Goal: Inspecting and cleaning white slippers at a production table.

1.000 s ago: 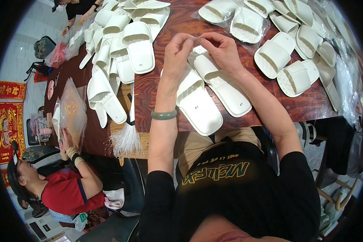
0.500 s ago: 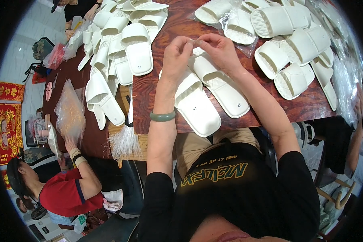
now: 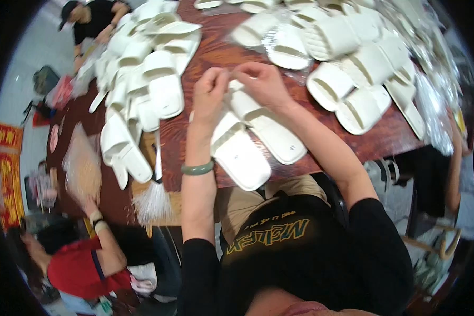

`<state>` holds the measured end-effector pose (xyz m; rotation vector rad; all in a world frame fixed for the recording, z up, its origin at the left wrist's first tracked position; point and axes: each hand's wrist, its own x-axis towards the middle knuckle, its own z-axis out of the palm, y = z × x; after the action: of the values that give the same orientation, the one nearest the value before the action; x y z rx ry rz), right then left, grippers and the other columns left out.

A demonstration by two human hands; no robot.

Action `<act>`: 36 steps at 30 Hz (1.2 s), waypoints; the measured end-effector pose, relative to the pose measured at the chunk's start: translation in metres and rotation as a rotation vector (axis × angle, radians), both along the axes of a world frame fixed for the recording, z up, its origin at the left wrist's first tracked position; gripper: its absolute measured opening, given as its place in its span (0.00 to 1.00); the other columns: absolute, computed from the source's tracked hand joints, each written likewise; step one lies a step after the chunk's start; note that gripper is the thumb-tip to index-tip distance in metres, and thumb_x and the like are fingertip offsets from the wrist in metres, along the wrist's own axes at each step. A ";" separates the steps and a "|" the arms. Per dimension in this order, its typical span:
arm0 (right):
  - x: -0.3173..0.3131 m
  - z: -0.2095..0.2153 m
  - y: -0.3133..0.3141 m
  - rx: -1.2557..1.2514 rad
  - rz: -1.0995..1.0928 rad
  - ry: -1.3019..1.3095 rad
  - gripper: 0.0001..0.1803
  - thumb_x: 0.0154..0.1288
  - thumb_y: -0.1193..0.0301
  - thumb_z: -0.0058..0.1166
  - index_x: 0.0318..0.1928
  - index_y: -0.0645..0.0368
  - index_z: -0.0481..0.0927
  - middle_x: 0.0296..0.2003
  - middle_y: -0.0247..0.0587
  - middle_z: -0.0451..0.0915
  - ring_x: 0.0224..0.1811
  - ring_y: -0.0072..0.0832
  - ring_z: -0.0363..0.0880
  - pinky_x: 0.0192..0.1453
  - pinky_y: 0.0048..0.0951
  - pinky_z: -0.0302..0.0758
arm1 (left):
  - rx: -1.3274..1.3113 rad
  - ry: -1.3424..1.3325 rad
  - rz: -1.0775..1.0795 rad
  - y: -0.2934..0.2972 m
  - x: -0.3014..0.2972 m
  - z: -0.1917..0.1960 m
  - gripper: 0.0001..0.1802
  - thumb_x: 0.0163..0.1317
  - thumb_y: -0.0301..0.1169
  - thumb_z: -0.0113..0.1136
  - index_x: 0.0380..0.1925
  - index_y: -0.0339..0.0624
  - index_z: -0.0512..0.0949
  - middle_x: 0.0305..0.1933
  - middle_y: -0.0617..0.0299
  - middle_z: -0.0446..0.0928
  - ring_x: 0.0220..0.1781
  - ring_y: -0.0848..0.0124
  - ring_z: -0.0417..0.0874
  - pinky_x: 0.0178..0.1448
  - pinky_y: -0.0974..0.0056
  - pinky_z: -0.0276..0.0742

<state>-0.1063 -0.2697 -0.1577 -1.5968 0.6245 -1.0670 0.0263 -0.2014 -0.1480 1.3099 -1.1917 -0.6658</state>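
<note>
Pinching near each other, the left hand (image 3: 209, 89) and right hand (image 3: 263, 87) work above the far ends of a pair of white slippers (image 3: 242, 160), placed side by side on the counter (image 3: 213, 39). Fingers of both hands are closed into pinches; any item gripped is too small to identify. Status: the pair is aligned; its handling appears unfinished. Loose slippers lie heaped left (image 3: 163, 92) and right (image 3: 337, 39); how many are finished cannot be determined. The hands obscure the pair's far ends; the farthest slippers are cut off.
</note>
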 end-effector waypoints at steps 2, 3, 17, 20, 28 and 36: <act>0.002 0.002 0.002 0.116 -0.012 -0.003 0.08 0.58 0.72 0.56 0.34 0.65 0.82 0.30 0.36 0.82 0.33 0.18 0.77 0.40 0.22 0.73 | -0.040 -0.121 0.032 0.000 0.002 -0.001 0.09 0.65 0.30 0.50 0.35 0.36 0.77 0.29 0.69 0.74 0.32 0.81 0.71 0.35 0.73 0.69; 0.002 0.004 0.002 -0.002 -0.099 0.093 0.08 0.59 0.73 0.56 0.34 0.66 0.81 0.31 0.36 0.82 0.34 0.19 0.77 0.41 0.22 0.73 | 0.020 -0.192 0.046 -0.001 0.004 0.000 0.09 0.64 0.30 0.51 0.36 0.36 0.77 0.31 0.67 0.76 0.35 0.79 0.73 0.39 0.71 0.71; -0.006 -0.004 -0.006 0.100 0.105 0.044 0.11 0.63 0.72 0.54 0.42 0.66 0.78 0.37 0.31 0.77 0.38 0.16 0.72 0.44 0.18 0.68 | -0.199 -0.213 0.136 -0.018 0.004 -0.026 0.07 0.56 0.29 0.54 0.24 0.37 0.76 0.27 0.54 0.76 0.30 0.61 0.78 0.35 0.58 0.71; -0.006 -0.006 -0.007 0.001 0.129 0.045 0.11 0.64 0.69 0.53 0.41 0.65 0.78 0.36 0.34 0.78 0.39 0.19 0.72 0.45 0.21 0.69 | -0.222 -0.235 0.145 -0.021 0.001 -0.028 0.08 0.51 0.33 0.56 0.22 0.40 0.75 0.27 0.52 0.75 0.32 0.56 0.77 0.36 0.54 0.71; -0.002 -0.021 -0.026 0.188 0.217 -0.055 0.09 0.64 0.71 0.54 0.41 0.64 0.77 0.38 0.36 0.80 0.41 0.20 0.77 0.47 0.21 0.72 | -0.242 -0.205 0.186 0.000 0.002 -0.010 0.11 0.51 0.31 0.55 0.18 0.33 0.73 0.22 0.46 0.75 0.25 0.52 0.78 0.30 0.54 0.71; -0.004 -0.015 -0.022 0.215 0.239 -0.042 0.07 0.64 0.72 0.53 0.38 0.64 0.76 0.36 0.35 0.78 0.39 0.19 0.74 0.44 0.20 0.70 | -0.191 -0.298 0.151 -0.003 0.003 -0.013 0.10 0.50 0.30 0.54 0.20 0.33 0.75 0.23 0.46 0.76 0.25 0.53 0.78 0.29 0.55 0.71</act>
<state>-0.1099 -0.2918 -0.1731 -1.4176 0.4880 -0.8255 0.0298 -0.2047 -0.1609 1.3510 -1.3432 -0.2449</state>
